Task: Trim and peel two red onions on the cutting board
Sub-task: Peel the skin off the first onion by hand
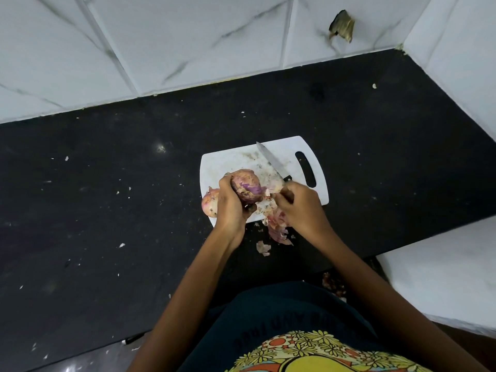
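We see the left hand (230, 202) gripping an onion (247, 187) above the cutting board (230, 159); the right hand (299, 204) grips the knife (271, 162) just beside it.

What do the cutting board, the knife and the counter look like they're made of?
Cutting board: probably plastic, a matte, thin, uniform white slab with a moulded handle slot.
Knife: the blade is bright and reflective, so likely steel; the handle looks dark, mostly hidden in the right hand, so its material is unclear.
Counter: black and speckled with a slight sheen, possibly polished granite or similar stone.
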{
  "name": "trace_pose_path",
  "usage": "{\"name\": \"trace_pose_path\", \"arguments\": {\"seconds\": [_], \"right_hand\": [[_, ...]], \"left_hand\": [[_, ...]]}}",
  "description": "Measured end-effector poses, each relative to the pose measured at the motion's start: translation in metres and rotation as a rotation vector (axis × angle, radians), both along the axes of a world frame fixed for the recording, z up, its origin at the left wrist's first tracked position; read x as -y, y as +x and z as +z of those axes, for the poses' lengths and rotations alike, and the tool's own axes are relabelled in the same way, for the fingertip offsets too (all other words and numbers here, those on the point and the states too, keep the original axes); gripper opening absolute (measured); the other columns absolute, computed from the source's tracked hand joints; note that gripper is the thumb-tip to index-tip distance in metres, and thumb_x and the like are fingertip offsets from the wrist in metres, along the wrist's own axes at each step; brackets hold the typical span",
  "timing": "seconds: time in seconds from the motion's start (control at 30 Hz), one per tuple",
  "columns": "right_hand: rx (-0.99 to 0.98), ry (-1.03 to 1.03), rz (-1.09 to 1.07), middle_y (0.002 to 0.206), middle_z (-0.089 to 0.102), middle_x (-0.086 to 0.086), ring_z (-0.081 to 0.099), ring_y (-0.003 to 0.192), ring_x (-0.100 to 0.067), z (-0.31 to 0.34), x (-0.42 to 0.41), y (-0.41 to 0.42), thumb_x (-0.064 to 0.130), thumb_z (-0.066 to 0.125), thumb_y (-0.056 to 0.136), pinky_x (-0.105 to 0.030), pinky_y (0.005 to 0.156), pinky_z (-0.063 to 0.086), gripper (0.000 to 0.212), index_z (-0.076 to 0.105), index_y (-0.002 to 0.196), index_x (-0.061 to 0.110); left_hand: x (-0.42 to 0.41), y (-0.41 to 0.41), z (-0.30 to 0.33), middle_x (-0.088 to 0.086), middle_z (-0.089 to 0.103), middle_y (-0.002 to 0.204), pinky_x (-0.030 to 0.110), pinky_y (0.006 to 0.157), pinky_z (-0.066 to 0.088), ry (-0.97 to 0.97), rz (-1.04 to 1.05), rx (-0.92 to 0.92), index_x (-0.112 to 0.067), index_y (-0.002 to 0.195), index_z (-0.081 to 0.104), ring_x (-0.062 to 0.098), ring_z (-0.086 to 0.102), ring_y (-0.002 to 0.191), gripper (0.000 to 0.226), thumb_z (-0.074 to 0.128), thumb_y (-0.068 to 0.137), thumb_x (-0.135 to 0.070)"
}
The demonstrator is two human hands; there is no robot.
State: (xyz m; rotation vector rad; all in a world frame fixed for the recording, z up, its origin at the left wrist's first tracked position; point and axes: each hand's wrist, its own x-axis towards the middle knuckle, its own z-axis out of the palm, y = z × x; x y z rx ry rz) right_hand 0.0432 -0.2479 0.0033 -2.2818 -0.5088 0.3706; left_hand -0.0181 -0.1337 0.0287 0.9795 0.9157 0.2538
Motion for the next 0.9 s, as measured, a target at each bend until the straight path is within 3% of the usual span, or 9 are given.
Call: {"name": "trace_pose_path", "arguments": {"seconds": [0.07, 0.13, 0.2, 0.3, 0.4, 0.5, 0.6, 0.7, 0.9], "right_hand": [[-0.224, 0.248, -0.059, 0.092, 0.063, -0.001, 0.064, 0.082, -0.014, 0.014, -0.004, 0.002, 0.013, 0.054, 0.094, -0.022, 0.07, 0.053, 0.007, 0.06, 0.097, 0.011], [-0.533, 0.43, -0.066, 0.106, 0.064, -0.007, 0.066, 0.093, -0.019, 0.029, -0.006, 0.005, 0.029, 0.048, 0.098, -0.03, 0.072, 0.057, 0.025, 0.062, 0.107, 0.011], [-0.629, 0.435, 0.018, 0.109, 0.066, -0.007, 0.067, 0.096, -0.018, 0.039, -0.006, 0.007, 0.047, 0.05, 0.09, -0.031, 0.071, 0.057, 0.043, 0.064, 0.112, 0.012], [-0.488, 0.397, 0.104, 0.098, 0.069, -0.007, 0.068, 0.085, -0.013, 0.043, -0.005, 0.006, 0.019, 0.071, 0.083, -0.025, 0.067, 0.057, 0.023, 0.066, 0.103, 0.009], [-0.444, 0.405, -0.005, 0.082, 0.072, -0.006, 0.069, 0.072, -0.019, 0.034, -0.003, 0.007, 0.002, 0.072, 0.08, -0.033, 0.067, 0.059, 0.013, 0.069, 0.088, 0.011], [-0.356, 0.31, -0.075, 0.083, 0.072, -0.003, 0.069, 0.069, -0.015, 0.02, -0.001, 0.008, 0.001, 0.071, 0.081, -0.028, 0.07, 0.059, 0.014, 0.069, 0.083, 0.015], [-0.182, 0.082, 0.0, 0.08, 0.066, 0.007, 0.061, 0.067, 0.001, 0.011, 0.005, 0.005, 0.01, 0.067, 0.086, -0.007, 0.062, 0.047, 0.005, 0.071, 0.088, 0.011], [-0.068, -0.08, 0.11, 0.083, 0.07, -0.003, 0.063, 0.072, -0.008, 0.008, 0.006, 0.002, 0.016, 0.061, 0.091, -0.015, 0.065, 0.047, 0.016, 0.071, 0.092, 0.004], [-0.091, 0.215, 0.003, 0.084, 0.067, 0.01, 0.06, 0.068, 0.006, 0.035, -0.003, 0.003, 0.013, 0.066, 0.087, -0.007, 0.062, 0.047, 0.01, 0.069, 0.096, 0.014]], "left_hand": [[0.002, -0.001, 0.003, 0.002, 0.061, 0.068, 0.028, 0.062, 0.042, -0.006, 0.01, -0.002, -0.018, 0.081, 0.046, 0.017, 0.056, 0.068, 0.03, 0.032, 0.103, -0.033], [0.001, -0.001, 0.004, 0.001, 0.061, 0.07, 0.029, 0.065, 0.042, -0.021, 0.013, -0.004, -0.018, 0.082, 0.047, 0.017, 0.056, 0.071, 0.031, 0.032, 0.103, -0.036], [0.0, -0.001, 0.003, -0.004, 0.064, 0.061, 0.028, 0.065, 0.043, -0.022, -0.002, -0.004, -0.017, 0.083, 0.053, 0.014, 0.057, 0.068, 0.036, 0.031, 0.103, -0.039], [-0.002, -0.002, 0.004, -0.007, 0.062, 0.05, 0.026, 0.06, 0.042, -0.037, -0.003, -0.002, -0.013, 0.083, 0.059, 0.012, 0.055, 0.058, 0.044, 0.029, 0.103, -0.038], [-0.004, -0.003, 0.005, 0.001, 0.06, 0.054, 0.022, 0.048, 0.039, -0.095, -0.016, 0.032, -0.011, 0.084, 0.065, 0.015, 0.052, 0.054, 0.05, 0.028, 0.102, -0.04], [-0.004, -0.005, 0.006, 0.004, 0.058, 0.057, 0.019, 0.041, 0.037, -0.186, -0.03, 0.051, -0.009, 0.088, 0.065, 0.014, 0.053, 0.051, 0.052, 0.028, 0.101, -0.043], [-0.006, -0.005, 0.004, 0.002, 0.061, 0.059, 0.019, 0.04, 0.037, -0.174, -0.037, 0.039, -0.009, 0.089, 0.066, 0.014, 0.053, 0.052, 0.053, 0.029, 0.101, -0.045], [-0.006, -0.004, 0.003, 0.002, 0.061, 0.062, 0.021, 0.045, 0.039, -0.093, -0.036, -0.016, -0.008, 0.093, 0.065, 0.015, 0.052, 0.055, 0.053, 0.03, 0.1, -0.046], [0.001, -0.004, 0.007, -0.009, 0.065, 0.059, 0.024, 0.059, 0.044, 0.065, -0.063, -0.067, -0.021, 0.078, 0.061, 0.008, 0.057, 0.059, 0.046, 0.03, 0.101, -0.045]]}}
